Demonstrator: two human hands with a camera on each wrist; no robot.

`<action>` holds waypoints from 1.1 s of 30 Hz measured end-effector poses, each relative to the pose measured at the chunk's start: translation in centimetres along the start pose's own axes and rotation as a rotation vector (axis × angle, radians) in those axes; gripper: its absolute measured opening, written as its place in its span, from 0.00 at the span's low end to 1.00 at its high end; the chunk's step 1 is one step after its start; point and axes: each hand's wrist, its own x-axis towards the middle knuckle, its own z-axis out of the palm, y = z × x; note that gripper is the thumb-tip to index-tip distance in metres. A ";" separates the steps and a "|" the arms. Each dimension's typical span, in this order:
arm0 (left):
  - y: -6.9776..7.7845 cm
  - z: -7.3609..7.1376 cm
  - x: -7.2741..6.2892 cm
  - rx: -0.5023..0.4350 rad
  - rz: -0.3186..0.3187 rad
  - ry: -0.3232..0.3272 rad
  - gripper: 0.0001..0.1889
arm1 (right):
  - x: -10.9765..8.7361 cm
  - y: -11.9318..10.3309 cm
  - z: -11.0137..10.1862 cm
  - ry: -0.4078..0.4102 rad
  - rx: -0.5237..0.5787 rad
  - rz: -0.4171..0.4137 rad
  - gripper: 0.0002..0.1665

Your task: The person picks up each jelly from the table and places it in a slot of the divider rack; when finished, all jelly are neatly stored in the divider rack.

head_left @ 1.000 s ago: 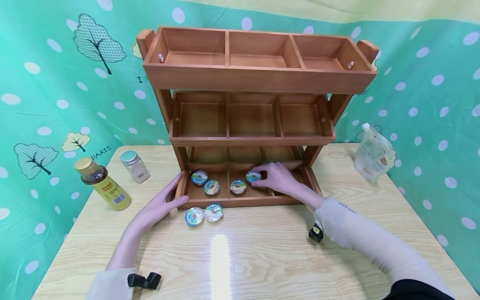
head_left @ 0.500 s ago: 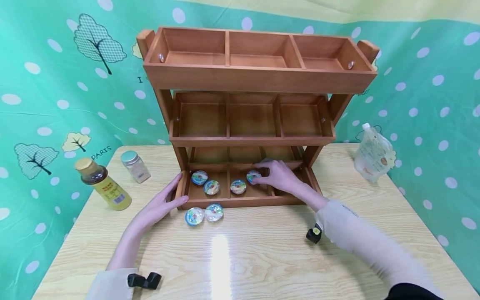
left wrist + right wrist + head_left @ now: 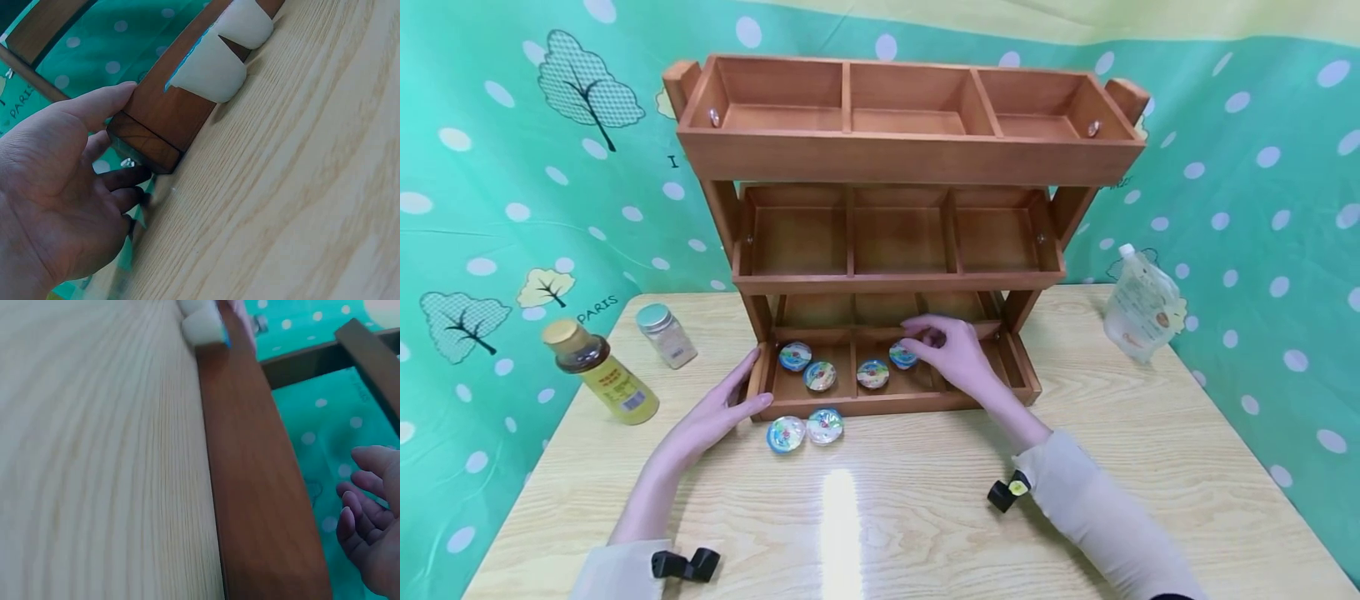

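Note:
My left hand [image 3: 718, 412] holds the left end of the wooden rack's bottom tray [image 3: 925, 402]. In the left wrist view its thumb lies on the front board [image 3: 165, 115], with fingers bent round the end. My right hand [image 3: 955, 354] hovers over the tray's middle compartment, fingers loosely bent and holding nothing. Just below its thumb sits a blue-lidded jelly cup [image 3: 903, 356], beside another jelly cup [image 3: 873, 374]. Two more, a blue one [image 3: 795, 357] and a paler one [image 3: 820, 377], lie in the left compartment. Two jelly cups [image 3: 786, 435] stand on the table before the tray.
The upper tray [image 3: 910, 158] and middle tray [image 3: 898, 283] rise above the bottom one, each divided into three. A yellow-labelled bottle [image 3: 617, 387] and a teal-capped jar [image 3: 668, 337] stand left. A spouted pouch [image 3: 1142, 308] leans against the patterned cloth [image 3: 1247, 250] at right.
My right hand has let go of the blue-lidded jelly cup in the middle compartment, and its fingers have spread. The right forearm has swung left. My left hand stays on the tray's end.

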 end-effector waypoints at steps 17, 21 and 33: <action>-0.1 -0.1 0.0 -0.005 0.002 -0.002 0.46 | -3.8 -3.6 4.1 -0.159 0.086 -0.096 0.15; -0.2 -0.1 0.0 -0.005 0.006 -0.001 0.46 | -4.5 -3.9 5.0 -0.207 0.085 -0.114 0.15; -0.2 0.0 0.0 -0.003 -0.002 0.000 0.46 | -5.3 -5.2 6.5 -0.359 -0.111 -0.136 0.22</action>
